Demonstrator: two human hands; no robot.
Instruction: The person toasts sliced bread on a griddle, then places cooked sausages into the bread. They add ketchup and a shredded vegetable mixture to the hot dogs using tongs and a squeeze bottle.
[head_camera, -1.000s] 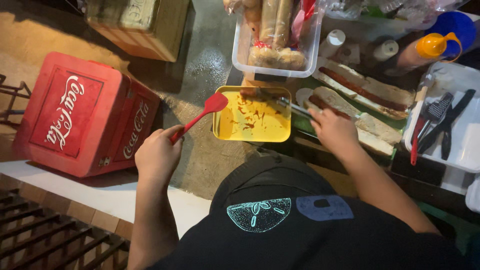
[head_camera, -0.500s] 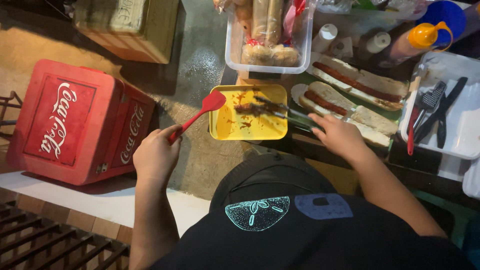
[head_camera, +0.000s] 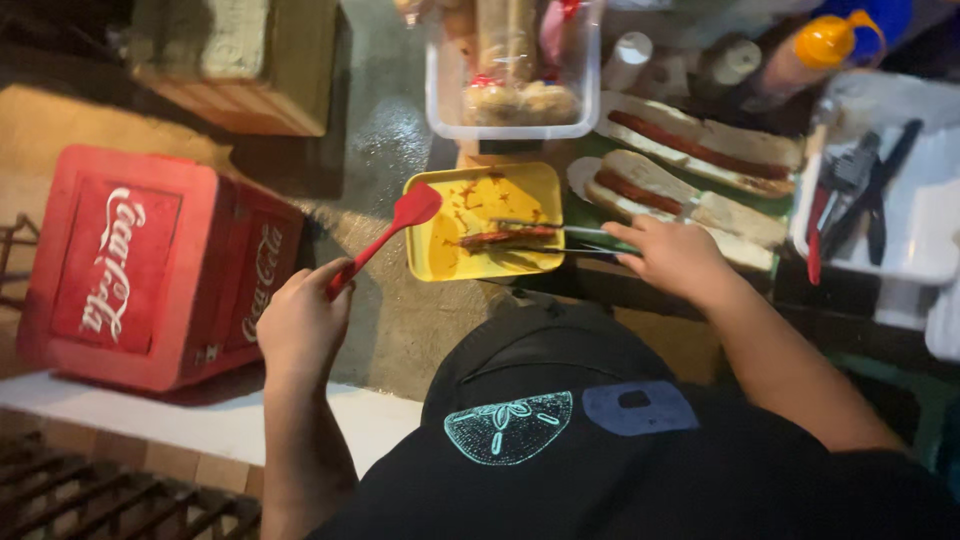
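dim food stall | left hand: red spatula | right hand: tongs

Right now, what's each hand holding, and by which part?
Left hand holds the red spatula by its handle end. Right hand holds metal tongs by the rear end; their tips grip a sausage over the yellow tray.

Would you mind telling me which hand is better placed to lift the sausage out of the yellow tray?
Probably the right hand: its tongs already reach the sausage in the yellow tray. The left hand holds a red spatula at the tray's edge.
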